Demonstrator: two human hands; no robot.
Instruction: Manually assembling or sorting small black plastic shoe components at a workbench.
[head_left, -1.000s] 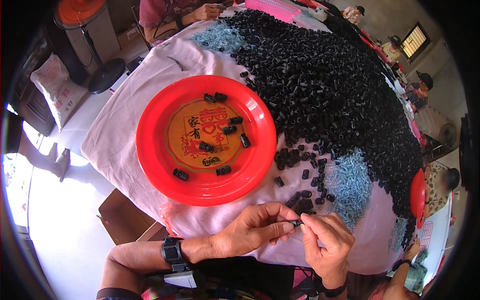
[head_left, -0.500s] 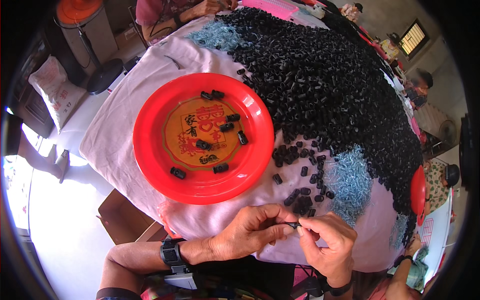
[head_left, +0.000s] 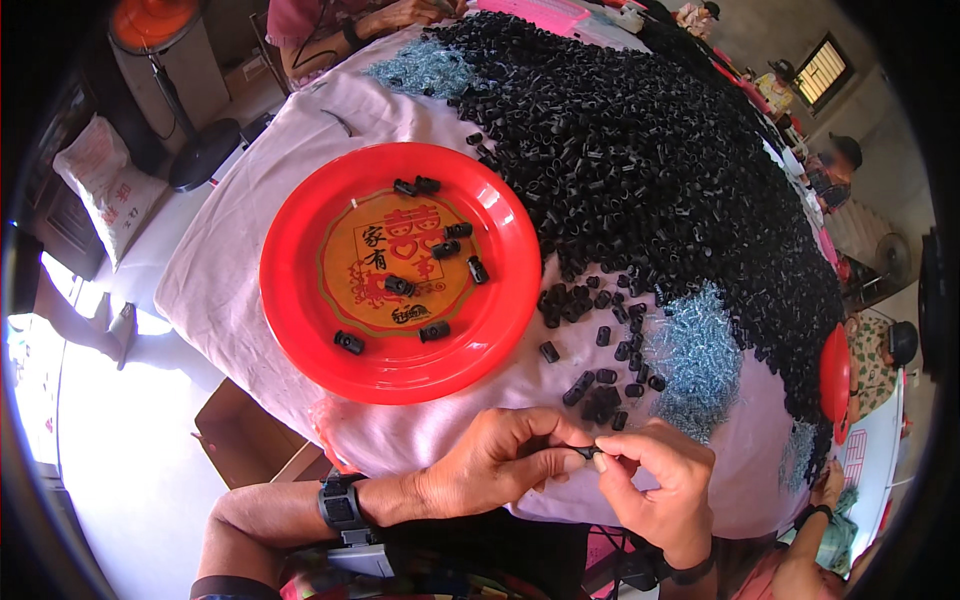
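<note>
My left hand (head_left: 500, 458) and my right hand (head_left: 662, 488) meet at the near edge of the cloth-covered table. Between their fingertips they pinch a small black cord lock (head_left: 588, 452), mostly hidden by the fingers. Just beyond my hands lie loose black cord lock pieces (head_left: 605, 377). A heap of fine metal springs (head_left: 697, 362) is right of these pieces. To the left, a round red plate (head_left: 284, 285) carries several black cord locks (head_left: 434, 331) spread over its patterned middle.
A large pile of black tubular pieces (head_left: 650, 170) covers the far and right table. Another spring heap (head_left: 420, 68) and a pink basket (head_left: 540, 14) lie at the back. Other people sit around the table. A cardboard box (head_left: 245, 430) stands on the floor at left.
The view has shifted slightly, so the plate and pile appear a little farther left. Both hands keep their pinch on the cord lock, with barely any finger movement.
</note>
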